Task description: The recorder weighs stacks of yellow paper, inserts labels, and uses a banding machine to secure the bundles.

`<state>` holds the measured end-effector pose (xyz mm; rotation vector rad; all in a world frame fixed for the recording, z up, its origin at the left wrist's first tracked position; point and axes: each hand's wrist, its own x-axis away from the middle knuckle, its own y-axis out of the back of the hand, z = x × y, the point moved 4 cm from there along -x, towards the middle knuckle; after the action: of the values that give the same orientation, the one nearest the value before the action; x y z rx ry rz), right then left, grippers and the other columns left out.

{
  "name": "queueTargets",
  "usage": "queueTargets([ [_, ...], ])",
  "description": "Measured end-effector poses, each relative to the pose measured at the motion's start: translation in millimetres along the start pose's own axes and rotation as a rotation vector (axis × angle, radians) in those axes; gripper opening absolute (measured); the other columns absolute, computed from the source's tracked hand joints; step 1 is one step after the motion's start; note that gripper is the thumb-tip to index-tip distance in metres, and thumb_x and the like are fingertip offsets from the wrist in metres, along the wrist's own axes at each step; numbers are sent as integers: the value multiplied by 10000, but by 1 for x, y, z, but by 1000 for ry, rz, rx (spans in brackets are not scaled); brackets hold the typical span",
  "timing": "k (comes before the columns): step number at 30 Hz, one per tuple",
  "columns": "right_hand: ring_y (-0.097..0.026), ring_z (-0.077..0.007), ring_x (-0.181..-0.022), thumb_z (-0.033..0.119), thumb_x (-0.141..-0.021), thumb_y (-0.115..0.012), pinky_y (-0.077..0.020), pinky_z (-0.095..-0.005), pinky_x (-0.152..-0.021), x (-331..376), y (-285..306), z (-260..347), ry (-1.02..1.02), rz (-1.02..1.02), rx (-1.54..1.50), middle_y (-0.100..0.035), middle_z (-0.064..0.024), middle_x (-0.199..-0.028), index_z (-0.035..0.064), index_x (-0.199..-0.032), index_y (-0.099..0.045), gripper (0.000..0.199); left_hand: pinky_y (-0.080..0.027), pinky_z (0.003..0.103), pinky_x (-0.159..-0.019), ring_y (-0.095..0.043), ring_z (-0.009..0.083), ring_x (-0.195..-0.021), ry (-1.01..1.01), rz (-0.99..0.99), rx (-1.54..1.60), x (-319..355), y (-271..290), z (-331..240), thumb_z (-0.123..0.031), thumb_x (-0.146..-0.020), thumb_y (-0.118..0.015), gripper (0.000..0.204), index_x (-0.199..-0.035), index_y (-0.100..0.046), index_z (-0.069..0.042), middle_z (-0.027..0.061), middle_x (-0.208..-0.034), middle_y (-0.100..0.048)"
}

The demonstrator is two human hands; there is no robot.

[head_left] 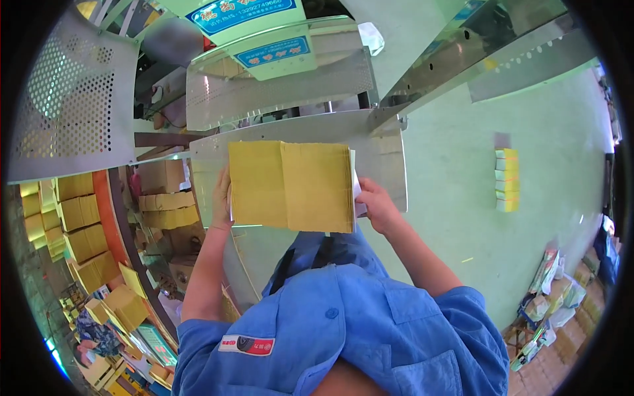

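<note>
The thick stack of yellow paper sheets lies flat on the grey metal machine bench, at twelve o'clock from the blue work shirt. The left hand is clamped on its nine o'clock edge and the right hand on its three o'clock edge. Uneven squeezing could let the sheets fan out or slide off the bench edge

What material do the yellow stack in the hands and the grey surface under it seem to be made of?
Yellow stack: apparently paper, matte, with thin layered edges and a centre fold. It is held between the left hand and right hand. Grey surface: likely sheet metal, smooth with a dull sheen.
</note>
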<state>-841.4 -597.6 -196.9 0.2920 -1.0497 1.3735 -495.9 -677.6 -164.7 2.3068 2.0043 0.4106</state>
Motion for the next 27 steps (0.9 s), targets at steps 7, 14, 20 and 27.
queueTargets([
  [7, -631, -272, -962, -14, -797, -501, -491, -358, -843, 12, -13, -1, 520, -238, 424, -619, -163, -1093, 102, -1337, -468, 553, -445, 317, -948, -549, 193, -1128, 174, 57, 309, 6, 3, 9, -484, -1000, -371, 628, -1402, -399, -2, 116, -1272, -550],
  [14, -633, -363, -900, -7, -804, -532, -511, -383, -816, 26, -23, 16, 786, -441, 961, -573, -186, -1227, 141, -1241, -577, 463, -382, 324, -1022, -469, 195, -1231, 154, 132, 153, -1, 5, -4, -472, -1005, -367, 628, -1415, -374, 4, 113, -1341, -498],
  [20, -642, -163, -843, 148, -922, -561, -513, -283, -736, 24, -15, 8, 546, -216, 493, -655, -78, -1045, 46, -1156, -634, 266, -347, 330, -1053, -457, 199, -1254, 161, 175, 233, 5, 5, -2, -452, -1016, -348, 599, -1419, -374, -9, 106, -1379, -474],
  [27, -591, -106, -819, 362, -1001, -460, -483, -253, -700, 45, -29, 20, 461, -193, 210, -633, -42, -981, 9, -1183, -606, 423, -337, 323, -1053, -454, 189, -1261, 272, 200, 327, -1, 9, 8, -441, -1022, -322, 566, -1411, -395, -37, 75, -1381, -477],
])
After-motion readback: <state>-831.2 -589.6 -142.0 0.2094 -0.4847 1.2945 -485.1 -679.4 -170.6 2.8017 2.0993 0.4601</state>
